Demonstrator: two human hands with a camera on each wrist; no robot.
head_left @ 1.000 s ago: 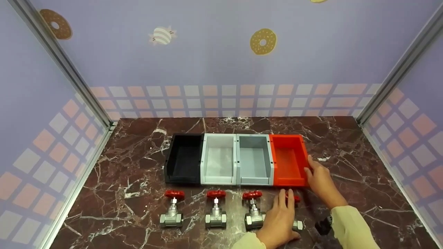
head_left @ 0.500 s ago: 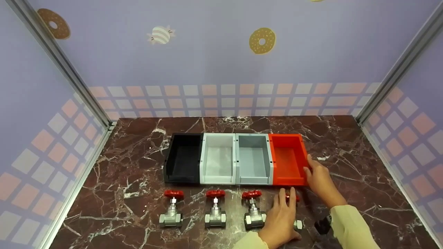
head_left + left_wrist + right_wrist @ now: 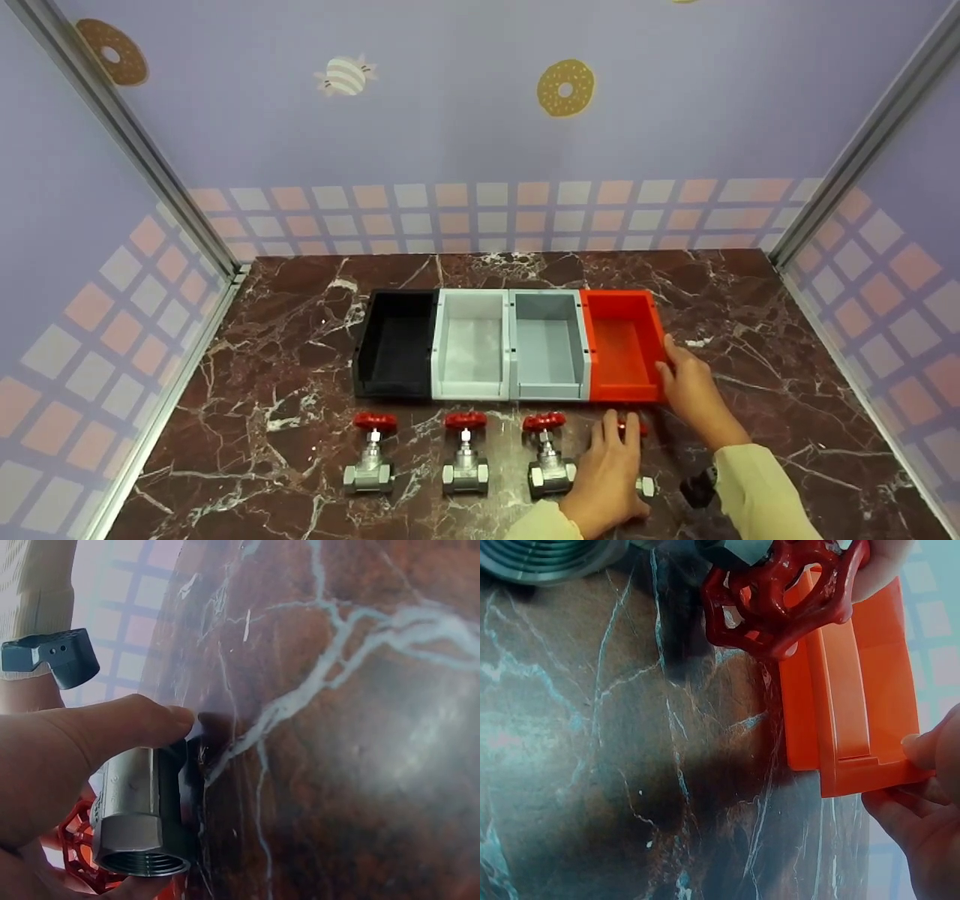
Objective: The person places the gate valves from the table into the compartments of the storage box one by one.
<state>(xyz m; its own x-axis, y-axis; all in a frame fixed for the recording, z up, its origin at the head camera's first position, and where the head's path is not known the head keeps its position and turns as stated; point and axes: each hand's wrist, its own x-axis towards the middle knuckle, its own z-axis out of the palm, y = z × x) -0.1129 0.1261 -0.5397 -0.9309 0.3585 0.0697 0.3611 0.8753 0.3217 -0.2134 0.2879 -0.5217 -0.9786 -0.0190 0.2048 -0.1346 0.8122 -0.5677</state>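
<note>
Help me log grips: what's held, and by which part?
The right hand pinches the orange bin by its right wall; the left hand holds the rightmost valve, thumb on its body.

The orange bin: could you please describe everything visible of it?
The orange bin looks plastic, open-topped, with tall sides, a low front lip and dark rim marks. It appears empty, upright on the table at the row's right end, against the gray bin; the right hand grips its right wall.

No legible text, number, label or sign in any view. Valve (image 3: 133,791) in the left wrist view shows faint marks on its metal body (too small and blurred to read).
</note>
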